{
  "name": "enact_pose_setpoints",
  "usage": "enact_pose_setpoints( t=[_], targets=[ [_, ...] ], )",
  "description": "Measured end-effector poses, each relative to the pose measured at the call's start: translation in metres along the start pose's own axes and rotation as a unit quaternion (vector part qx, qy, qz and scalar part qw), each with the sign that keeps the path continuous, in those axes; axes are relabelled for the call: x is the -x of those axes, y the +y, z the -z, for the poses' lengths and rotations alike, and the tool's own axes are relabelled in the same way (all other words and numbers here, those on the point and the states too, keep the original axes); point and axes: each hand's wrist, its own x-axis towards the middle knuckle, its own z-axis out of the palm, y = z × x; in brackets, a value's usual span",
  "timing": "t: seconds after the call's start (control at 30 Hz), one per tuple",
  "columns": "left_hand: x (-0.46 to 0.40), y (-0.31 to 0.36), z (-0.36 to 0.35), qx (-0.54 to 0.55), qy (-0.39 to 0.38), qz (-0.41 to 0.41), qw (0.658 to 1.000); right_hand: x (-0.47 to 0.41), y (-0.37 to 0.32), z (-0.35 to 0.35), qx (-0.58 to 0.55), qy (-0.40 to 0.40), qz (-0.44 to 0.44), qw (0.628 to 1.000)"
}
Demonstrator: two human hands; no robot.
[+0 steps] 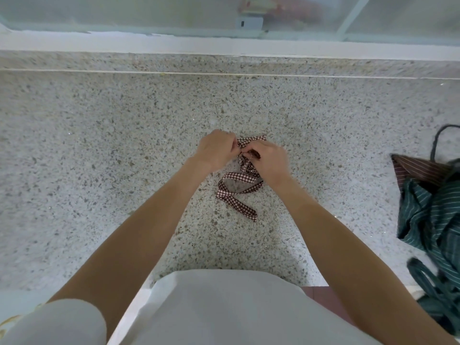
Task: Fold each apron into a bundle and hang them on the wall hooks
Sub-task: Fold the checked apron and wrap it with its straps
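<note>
A small bundle of red-and-white checked apron (250,140) lies on the speckled stone counter (99,145), mostly hidden under my hands. Its checked strap (239,192) trails toward me in a loose loop with a free end. My left hand (215,151) and my right hand (270,161) meet over the bundle, and both pinch the strap where it crosses the cloth. At the right edge lies a crumpled green striped apron (433,220) with a brown striped apron (418,170) beneath it.
A white ledge (224,46) and frosted glass window run along the far side of the counter. A dark cord loop (438,138) rises from the pile at right. Green straps (433,282) hang over the counter's near right edge.
</note>
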Motion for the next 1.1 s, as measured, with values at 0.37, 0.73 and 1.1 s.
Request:
enact_pose_setpoints(
  t=[0.37,0.73,1.1],
  targets=[
    [0.02,-0.031,0.01,0.028,0.086,0.117,0.989,0.004,-0.001,-0.002,-0.005,0.01,-0.028,1.0],
    [0.006,-0.011,-0.023,0.128,0.043,0.01,0.991,0.005,-0.006,-0.001,-0.005,0.015,-0.036,0.999],
    [0.017,-0.026,-0.026,0.128,0.063,0.089,0.986,-0.001,0.003,0.016,-0.134,-0.074,-0.164,0.975]
  ],
)
